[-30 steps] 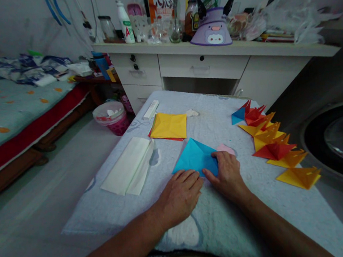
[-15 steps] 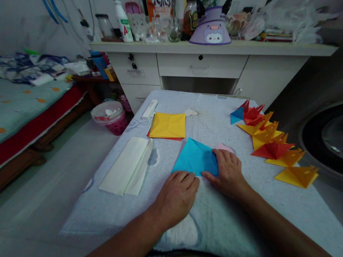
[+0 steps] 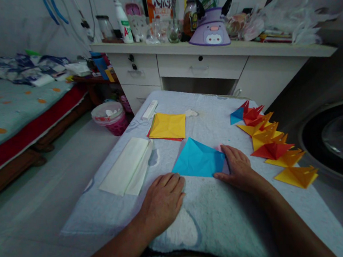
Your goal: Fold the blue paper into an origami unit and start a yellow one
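Observation:
A blue sheet of origami paper (image 3: pixel 198 160) lies on the cloth-covered table, folded, with a peak at the back and a straight front edge. Beside its left corner rests my left hand (image 3: pixel 164 199), palm down, fingers stretched out and close to the paper. At the opposite corner, my right hand (image 3: pixel 240 170) touches the paper's edge with thumb and fingertips, the thumb apart from the fingers. Part of a small pink piece (image 3: pixel 218 149) shows behind that hand. Farther back sits a stack of yellow and red origami paper (image 3: pixel 168 125).
Folded white paper (image 3: pixel 128 166) lies left. Several red, yellow and blue folded paper figures (image 3: pixel 273 150) line the table's right side. At the back are a narrow white box (image 3: pixel 150 110) and a crumpled scrap (image 3: pixel 191 113). A cluttered white cabinet (image 3: pixel 179 63) stands beyond.
My hands have moved apart along the front edge of the blue paper, the left one to the left, the right one to the right. More of the blue paper shows.

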### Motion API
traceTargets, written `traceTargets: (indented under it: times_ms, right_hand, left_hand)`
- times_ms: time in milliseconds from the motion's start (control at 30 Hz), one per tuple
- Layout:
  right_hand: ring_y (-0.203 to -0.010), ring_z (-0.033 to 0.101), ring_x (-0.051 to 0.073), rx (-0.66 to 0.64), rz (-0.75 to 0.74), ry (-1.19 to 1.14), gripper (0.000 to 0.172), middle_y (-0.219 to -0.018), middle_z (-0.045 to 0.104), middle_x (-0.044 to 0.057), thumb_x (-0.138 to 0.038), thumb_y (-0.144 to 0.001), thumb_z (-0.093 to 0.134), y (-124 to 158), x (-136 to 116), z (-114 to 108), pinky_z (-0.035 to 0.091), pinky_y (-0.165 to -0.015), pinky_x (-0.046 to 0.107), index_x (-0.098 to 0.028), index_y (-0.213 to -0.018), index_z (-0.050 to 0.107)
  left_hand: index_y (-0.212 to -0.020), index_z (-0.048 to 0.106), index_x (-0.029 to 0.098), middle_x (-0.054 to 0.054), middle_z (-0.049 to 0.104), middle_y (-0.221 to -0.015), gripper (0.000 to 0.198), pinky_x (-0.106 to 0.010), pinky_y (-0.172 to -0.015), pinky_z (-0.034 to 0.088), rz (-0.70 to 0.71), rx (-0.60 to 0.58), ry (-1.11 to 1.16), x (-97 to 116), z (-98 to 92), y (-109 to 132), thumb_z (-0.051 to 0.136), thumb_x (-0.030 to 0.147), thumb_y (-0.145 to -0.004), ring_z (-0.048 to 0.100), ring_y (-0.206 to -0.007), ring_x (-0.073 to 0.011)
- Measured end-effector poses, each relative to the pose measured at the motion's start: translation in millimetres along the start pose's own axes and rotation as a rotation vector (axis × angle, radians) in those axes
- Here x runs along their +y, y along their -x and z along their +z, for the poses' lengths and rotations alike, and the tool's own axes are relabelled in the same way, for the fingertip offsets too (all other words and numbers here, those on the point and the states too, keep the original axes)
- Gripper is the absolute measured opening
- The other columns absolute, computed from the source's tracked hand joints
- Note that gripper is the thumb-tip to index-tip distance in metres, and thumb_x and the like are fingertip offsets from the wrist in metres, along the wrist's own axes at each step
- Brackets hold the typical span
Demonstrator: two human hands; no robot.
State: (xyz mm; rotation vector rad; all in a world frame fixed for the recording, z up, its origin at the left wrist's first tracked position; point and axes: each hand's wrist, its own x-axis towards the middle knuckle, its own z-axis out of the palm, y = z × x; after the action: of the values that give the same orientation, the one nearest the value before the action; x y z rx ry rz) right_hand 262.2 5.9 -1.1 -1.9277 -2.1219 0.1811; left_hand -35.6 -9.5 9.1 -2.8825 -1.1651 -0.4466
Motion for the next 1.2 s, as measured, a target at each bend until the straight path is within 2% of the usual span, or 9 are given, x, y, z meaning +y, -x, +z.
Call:
traceTargets:
  times_ms: [233, 600, 733, 867, 967, 1033, 1133, 1200]
  right_hand:
    - [-0.137, 0.034, 0.038, -0.142, 0.065, -0.025, 0.099, -0.151, 0.036, 0.02, -0.056, -0.071, 0.066, -2, 4, -13, 0.03, -0.11, 0.054, -0.014, -0.15, 0.026]
    - [-0.136, 0.036, 0.036, -0.122, 0.04, -0.098, 0.092, -0.149, 0.038, 0.02, -0.047, -0.069, 0.063, -3, 11, -13, 0.03, -0.11, 0.053, -0.013, -0.147, 0.029]
    - [-0.128, 0.044, 0.034, -0.039, 0.034, -0.215, 0.074, -0.138, 0.049, 0.017, -0.028, -0.066, 0.056, -5, 12, -18, 0.033, -0.107, 0.052, -0.015, -0.137, 0.043]
    - [-0.126, 0.044, 0.03, 0.08, -0.058, -0.381, 0.043, -0.128, 0.052, 0.011, -0.017, -0.063, 0.049, -6, 2, -29, 0.033, -0.107, 0.051, -0.021, -0.104, 0.06]
    - [-0.128, 0.04, 0.031, 0.009, -0.141, -0.451, 0.025, -0.131, 0.048, 0.01, -0.02, -0.07, 0.054, -4, -11, -33, 0.033, -0.106, 0.052, -0.022, -0.094, 0.062]
    - [-0.13, 0.037, 0.031, -0.017, -0.182, -0.45, 0.016, -0.132, 0.047, 0.009, -0.025, -0.075, 0.059, -2, -19, -32, 0.032, -0.107, 0.053, -0.022, -0.09, 0.062]
    - [-0.133, 0.034, 0.032, -0.008, -0.227, -0.414, 0.009, -0.129, 0.05, 0.009, -0.028, -0.078, 0.062, -2, -25, -26, 0.027, -0.11, 0.056, -0.022, -0.084, 0.061]
    - [-0.133, 0.035, 0.032, 0.008, -0.243, -0.405, 0.006, -0.127, 0.051, 0.009, -0.028, -0.08, 0.061, -2, -27, -22, 0.025, -0.111, 0.057, -0.022, -0.081, 0.061]
  left_hand:
    - [-0.115, 0.06, 0.015, -0.009, 0.066, -0.114, 0.029, -0.043, -0.089, 0.049, -0.063, 0.044, -0.068, 0, -1.9, 4, 0.058, 0.025, -0.088, 0.059, -0.102, -0.0266]
    - [-0.106, 0.064, 0.013, -0.012, 0.069, -0.106, 0.023, -0.044, -0.084, 0.051, -0.081, 0.169, -0.129, 0, 1.2, 9, 0.054, 0.021, -0.087, 0.061, -0.098, -0.0277]
    - [-0.106, 0.064, 0.014, -0.012, 0.068, -0.109, 0.022, -0.044, -0.084, 0.052, -0.105, 0.197, -0.123, -1, 3.0, 12, 0.052, 0.021, -0.089, 0.061, -0.099, -0.0271]
    - [-0.105, 0.065, 0.015, -0.012, 0.067, -0.112, 0.022, -0.045, -0.084, 0.052, -0.129, 0.216, -0.102, -2, 2.3, 13, 0.051, 0.022, -0.089, 0.06, -0.099, -0.0274]
    - [-0.106, 0.064, 0.016, -0.012, 0.066, -0.116, 0.023, -0.044, -0.082, 0.053, -0.11, 0.239, -0.068, -1, -2.2, 8, 0.05, 0.018, -0.089, 0.061, -0.095, -0.0258]
    - [-0.112, 0.062, 0.016, -0.012, 0.065, -0.118, 0.026, -0.042, -0.084, 0.053, -0.095, 0.242, 0.023, 3, -8.0, 0, 0.049, 0.016, -0.089, 0.061, -0.095, -0.0247]
    - [-0.126, 0.052, 0.017, -0.011, 0.059, -0.128, 0.037, -0.038, -0.093, 0.052, -0.103, 0.192, 0.294, 13, -19.4, -19, 0.048, 0.016, -0.09, 0.06, -0.109, -0.0227]
    - [-0.13, 0.047, 0.019, -0.01, 0.055, -0.133, 0.043, -0.035, -0.09, 0.054, -0.13, 0.133, 0.462, 20, -25.6, -35, 0.049, 0.014, -0.088, 0.061, -0.109, -0.0207]
